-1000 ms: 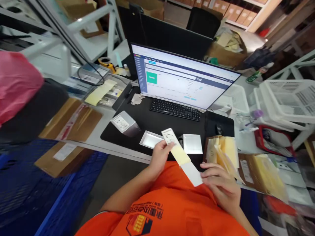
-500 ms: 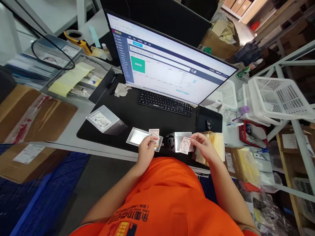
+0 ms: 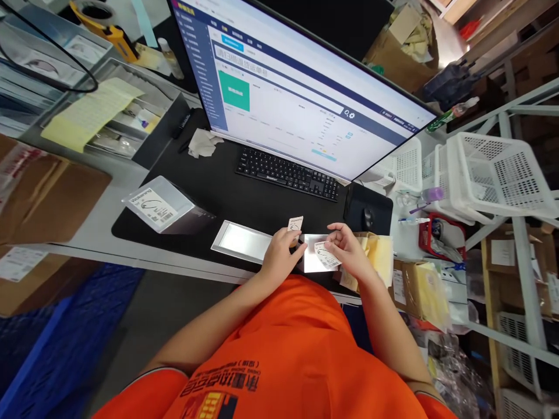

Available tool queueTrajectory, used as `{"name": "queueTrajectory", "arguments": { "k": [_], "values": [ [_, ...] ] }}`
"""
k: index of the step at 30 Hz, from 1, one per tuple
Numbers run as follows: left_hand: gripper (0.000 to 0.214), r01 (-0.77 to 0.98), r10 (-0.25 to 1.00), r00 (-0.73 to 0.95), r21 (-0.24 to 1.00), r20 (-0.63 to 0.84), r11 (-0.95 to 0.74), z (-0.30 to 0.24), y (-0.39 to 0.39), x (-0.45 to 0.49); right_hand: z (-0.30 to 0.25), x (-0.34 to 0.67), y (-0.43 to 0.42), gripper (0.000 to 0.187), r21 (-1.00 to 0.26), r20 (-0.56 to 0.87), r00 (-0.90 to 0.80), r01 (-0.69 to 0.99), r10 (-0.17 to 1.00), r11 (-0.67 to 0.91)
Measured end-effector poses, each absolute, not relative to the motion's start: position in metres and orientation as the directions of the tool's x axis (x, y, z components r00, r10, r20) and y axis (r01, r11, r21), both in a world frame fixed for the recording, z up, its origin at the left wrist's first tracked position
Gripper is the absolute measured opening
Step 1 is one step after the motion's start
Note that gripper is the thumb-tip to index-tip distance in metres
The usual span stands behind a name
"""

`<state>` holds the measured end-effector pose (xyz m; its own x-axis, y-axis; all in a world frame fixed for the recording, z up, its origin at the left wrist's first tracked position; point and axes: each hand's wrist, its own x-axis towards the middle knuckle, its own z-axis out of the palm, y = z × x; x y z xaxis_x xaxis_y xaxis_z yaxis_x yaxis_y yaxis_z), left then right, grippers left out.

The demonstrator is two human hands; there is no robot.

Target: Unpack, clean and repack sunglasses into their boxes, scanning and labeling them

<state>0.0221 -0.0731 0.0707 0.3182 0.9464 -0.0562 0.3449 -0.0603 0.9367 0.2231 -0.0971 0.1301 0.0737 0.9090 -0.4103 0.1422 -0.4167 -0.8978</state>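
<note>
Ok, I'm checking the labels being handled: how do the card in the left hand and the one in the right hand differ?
The left card is mostly covered by the left hand, while the right card shows much more of its face beside the right hand. The left card appears against the black mat; the right card, against the open silvery box. Both are pale with dark print.

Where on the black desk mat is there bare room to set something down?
The black desk mat shows bare between the keyboard, the labelled gray box and the shallow white tray. It is crowded around the left hand and right hand, by the open box and yellow packages.
</note>
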Motion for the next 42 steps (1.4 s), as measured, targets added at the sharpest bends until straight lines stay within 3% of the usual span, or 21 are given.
{"name": "queueTrajectory", "arguments": {
  "k": [13,42],
  "values": [
    [0.023,0.303,0.925,0.361,0.953,-0.114,0.000,0.069,-0.068,0.026,0.119,0.213,-0.101,0.053,-0.809,-0.419,0.287,0.313,0.862,-0.497],
    [0.021,0.305,0.918,0.380,0.952,-0.114,-0.008,0.068,-0.067,0.024,0.125,0.205,-0.095,0.052,-0.744,-0.391,0.325,0.438,0.861,-0.504]
  ]
}}
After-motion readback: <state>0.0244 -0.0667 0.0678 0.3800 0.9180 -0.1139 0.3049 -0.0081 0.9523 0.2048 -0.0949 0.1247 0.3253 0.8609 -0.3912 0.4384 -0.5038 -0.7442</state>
